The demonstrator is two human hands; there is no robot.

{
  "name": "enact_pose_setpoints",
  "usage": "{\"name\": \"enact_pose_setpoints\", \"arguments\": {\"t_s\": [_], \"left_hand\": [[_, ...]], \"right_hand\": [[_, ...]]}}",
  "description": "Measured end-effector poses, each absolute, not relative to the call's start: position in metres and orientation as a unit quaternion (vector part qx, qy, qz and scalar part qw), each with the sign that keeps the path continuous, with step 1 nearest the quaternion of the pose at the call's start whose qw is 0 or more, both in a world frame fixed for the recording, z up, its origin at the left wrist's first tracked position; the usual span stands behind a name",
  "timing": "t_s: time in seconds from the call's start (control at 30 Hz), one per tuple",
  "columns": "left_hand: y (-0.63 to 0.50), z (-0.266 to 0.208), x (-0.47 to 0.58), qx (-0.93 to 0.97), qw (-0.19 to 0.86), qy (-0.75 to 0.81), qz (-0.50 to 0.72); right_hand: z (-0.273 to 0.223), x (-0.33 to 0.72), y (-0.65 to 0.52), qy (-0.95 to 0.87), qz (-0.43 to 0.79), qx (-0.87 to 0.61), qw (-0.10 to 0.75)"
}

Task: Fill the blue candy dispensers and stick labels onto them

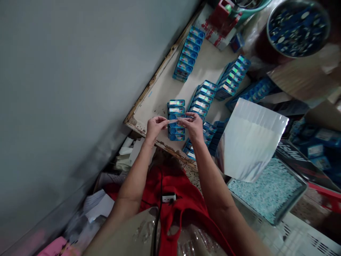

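Note:
A thin pale sticker strip [173, 121] is stretched between my two hands over a short row of small blue boxes [177, 137]. My left hand [156, 128] pinches its left end, and my right hand [195, 126] pinches the right end. The far boxes of this row bear shiny rainbow-silver stickers [176, 102]. Nearer boxes under the strip show bare blue tops with a round mark. Just right of my right hand runs a longer row of blue boxes [204, 97] with shiny stickers on top. Whether the strip touches a box, I cannot tell.
Another blue row [189, 53] stands near the wall, and a stickered row [234, 76] at the back right. A shiny sheet [253, 138] leans above a tray of teal bits [269, 192]. A round tub [271, 46] of blue-and-silver pieces stands far right. The table's worn edge [149, 83] borders the wall.

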State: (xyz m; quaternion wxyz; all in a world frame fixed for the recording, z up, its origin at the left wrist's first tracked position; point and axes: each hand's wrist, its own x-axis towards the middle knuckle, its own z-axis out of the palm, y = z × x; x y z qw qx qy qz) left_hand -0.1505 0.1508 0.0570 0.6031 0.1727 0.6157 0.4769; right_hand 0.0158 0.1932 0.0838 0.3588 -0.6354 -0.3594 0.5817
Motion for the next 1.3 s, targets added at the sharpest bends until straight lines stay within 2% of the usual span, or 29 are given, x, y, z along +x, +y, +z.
{"name": "enact_pose_setpoints", "arguments": {"t_s": [0.2,0.33,0.53,0.67,0.73,0.83,0.97,1.17,1.23,1.3], "left_hand": [[0.171,0.057,-0.156,0.271,0.521,0.689,0.425],[0.178,0.049,-0.154,0.278,0.506,0.712,0.4],[0.178,0.023,-0.154,0.216,0.541,0.686,0.436],[0.181,0.003,-0.144,0.076,0.614,0.632,0.466],[0.183,-0.005,-0.136,0.022,0.613,0.639,0.464],[0.179,-0.007,-0.127,0.035,0.533,0.714,0.453],[0.142,0.008,-0.127,0.231,0.388,0.782,0.43],[0.094,0.03,-0.137,0.427,0.309,0.766,0.369],[0.109,0.035,-0.139,0.471,0.265,0.758,0.365],[0.137,0.046,-0.138,0.502,0.225,0.746,0.375]], "right_hand": [[0.061,0.003,0.195,-0.465,0.41,-0.704,0.346],[0.053,-0.004,0.199,-0.484,0.379,-0.718,0.326],[0.053,-0.003,0.206,-0.536,0.33,-0.725,0.28],[0.055,0.001,0.213,-0.556,0.294,-0.748,0.212],[0.057,0.001,0.217,-0.551,0.308,-0.753,0.185],[0.062,0.001,0.212,-0.566,0.299,-0.753,0.153],[0.078,0.016,0.172,-0.646,0.282,-0.696,0.138],[0.11,0.066,0.072,-0.716,0.347,-0.606,0.025],[0.124,0.085,0.051,-0.713,0.363,-0.6,0.022],[0.14,0.11,0.042,-0.704,0.343,-0.619,0.06]]}}
